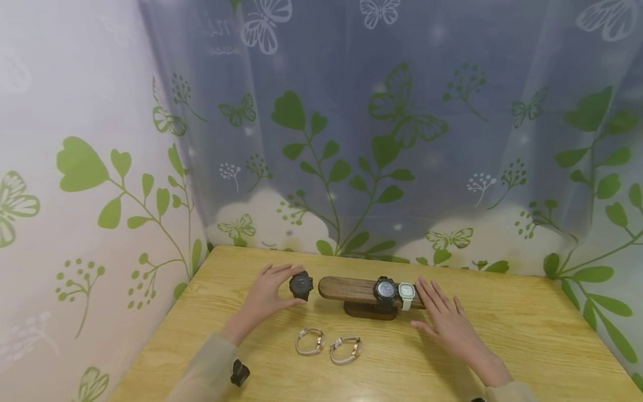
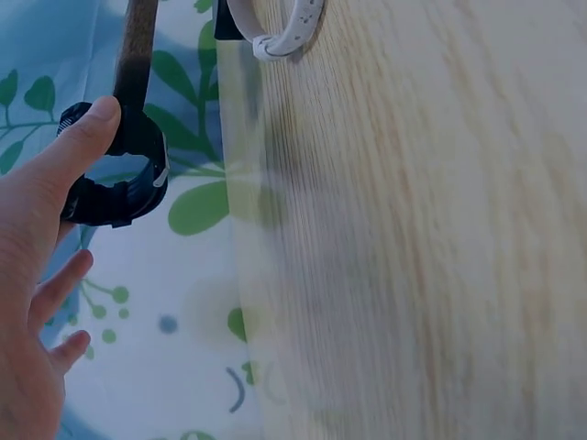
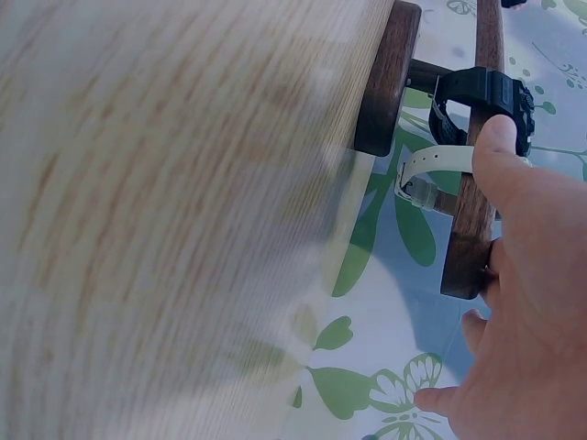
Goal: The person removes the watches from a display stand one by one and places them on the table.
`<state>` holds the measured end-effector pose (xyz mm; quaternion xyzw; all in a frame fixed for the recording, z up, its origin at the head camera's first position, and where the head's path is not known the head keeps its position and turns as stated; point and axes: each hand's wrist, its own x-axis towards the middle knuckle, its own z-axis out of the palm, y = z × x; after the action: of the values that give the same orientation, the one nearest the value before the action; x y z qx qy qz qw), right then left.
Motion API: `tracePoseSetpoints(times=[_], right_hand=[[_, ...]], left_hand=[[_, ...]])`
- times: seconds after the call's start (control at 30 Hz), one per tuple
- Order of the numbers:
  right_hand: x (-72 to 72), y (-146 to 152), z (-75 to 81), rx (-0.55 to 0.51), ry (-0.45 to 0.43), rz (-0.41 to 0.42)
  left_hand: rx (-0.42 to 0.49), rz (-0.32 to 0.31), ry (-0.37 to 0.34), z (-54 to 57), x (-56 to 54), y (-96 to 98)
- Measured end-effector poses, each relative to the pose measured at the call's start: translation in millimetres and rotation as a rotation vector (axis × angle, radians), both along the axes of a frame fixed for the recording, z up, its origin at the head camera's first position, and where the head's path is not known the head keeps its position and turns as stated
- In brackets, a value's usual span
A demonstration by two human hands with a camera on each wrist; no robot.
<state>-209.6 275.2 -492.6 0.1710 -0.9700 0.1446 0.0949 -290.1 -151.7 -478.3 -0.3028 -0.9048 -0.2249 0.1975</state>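
We are pinching a black watch (image 1: 301, 285) in our left hand (image 1: 267, 295), at the wooden stand's (image 1: 346, 288) nine o'clock; our right hand (image 1: 450, 326), fingers extended, is touching its three o'clock end. We are risking a drop should the fingertip grip slip.

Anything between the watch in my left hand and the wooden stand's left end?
Nothing visible stands in the gap between the black watch in the left hand and the wooden stand; pale-strapped watches lie nearer the person, off that line.
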Motion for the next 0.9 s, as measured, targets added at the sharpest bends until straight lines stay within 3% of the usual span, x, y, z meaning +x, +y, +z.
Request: tracePoseSetpoints(times=[0.3, 0.47, 0.67, 0.9], right_hand=[[1.5, -0.4, 0.9, -0.008, 0.007, 0.006], [2.1, -0.9, 1.5, -0.003, 0.047, 0.009], [1.7, -1.0, 0.7, 0.000, 0.008, -0.001], [1.1, -1.7, 1.7, -0.012, 0.025, 0.004]], left_hand=[[0.044, 0.016, 0.074, -6.6, 9.9, -19.1], [0.043, 0.019, 0.064, -9.2, 15.0, -26.9], [0.027, 0.030, 0.035, -10.2, 26.7, -34.9], [-0.010, 0.041, -0.007, -12.0, 42.3, -42.0]])
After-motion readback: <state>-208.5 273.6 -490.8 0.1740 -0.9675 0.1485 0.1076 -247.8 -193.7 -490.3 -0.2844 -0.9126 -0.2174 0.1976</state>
